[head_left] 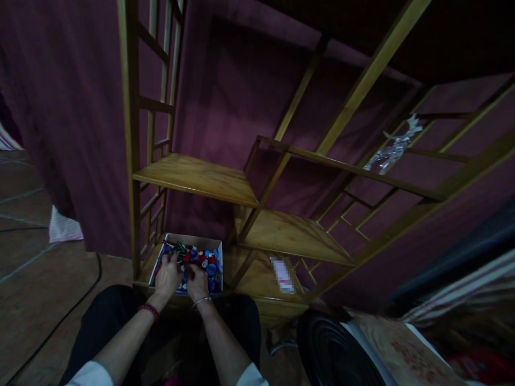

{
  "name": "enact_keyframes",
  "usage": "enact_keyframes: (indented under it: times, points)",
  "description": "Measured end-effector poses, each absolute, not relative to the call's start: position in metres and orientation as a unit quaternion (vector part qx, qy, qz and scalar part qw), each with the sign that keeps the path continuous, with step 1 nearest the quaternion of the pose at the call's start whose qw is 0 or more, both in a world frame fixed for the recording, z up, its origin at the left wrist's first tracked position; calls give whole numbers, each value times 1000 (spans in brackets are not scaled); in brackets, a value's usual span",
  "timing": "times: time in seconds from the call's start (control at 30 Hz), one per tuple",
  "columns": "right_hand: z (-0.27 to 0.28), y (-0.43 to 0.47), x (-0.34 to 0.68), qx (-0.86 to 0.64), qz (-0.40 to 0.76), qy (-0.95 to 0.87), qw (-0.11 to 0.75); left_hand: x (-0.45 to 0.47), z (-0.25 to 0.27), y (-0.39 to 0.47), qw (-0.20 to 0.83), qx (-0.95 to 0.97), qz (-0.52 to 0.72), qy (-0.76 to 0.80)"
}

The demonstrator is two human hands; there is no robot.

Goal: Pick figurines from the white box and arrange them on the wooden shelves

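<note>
Blue and red pieces (pixel 212 269), small and jumbled, are heaped in a shallow box (pixel 193 239) on the wooden bottom shelf (pixel 261 276); the left hand (pixel 168 276) is lowered into the box's near left part, the right hand (pixel 197 283) beside it, nearer the box's middle; whether anything is gripped by either cannot be told, the fingertips being obscured; each piece is judged light, stiff and perhaps slippery, best pinched by its edges; the box, probably flexible, is best held by opposite walls.
</note>
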State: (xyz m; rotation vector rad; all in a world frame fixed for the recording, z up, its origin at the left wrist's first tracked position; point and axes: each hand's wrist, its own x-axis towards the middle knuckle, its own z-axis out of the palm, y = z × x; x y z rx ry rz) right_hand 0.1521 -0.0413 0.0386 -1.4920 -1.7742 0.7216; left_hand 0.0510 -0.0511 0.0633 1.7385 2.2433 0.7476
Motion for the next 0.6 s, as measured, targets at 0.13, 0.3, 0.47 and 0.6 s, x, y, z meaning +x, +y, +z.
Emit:
enact_keyframes:
  times: [0.13, 0.3, 0.47, 0.6]
  points:
    - [34, -39, 151, -580, 283, -677, 353, 47, 55, -46, 130, 592, 223, 764]
    - [27, -35, 150, -578, 286, -675, 359, 42, 51, -41, 151, 596, 232, 753]
    - [25, -33, 149, -587, 282, -668, 359, 39, 49, -35, 179, 581, 249, 754]
    - [24, -31, 148, -581, 289, -673, 355, 38, 42, -27, 201, 573, 254, 753]
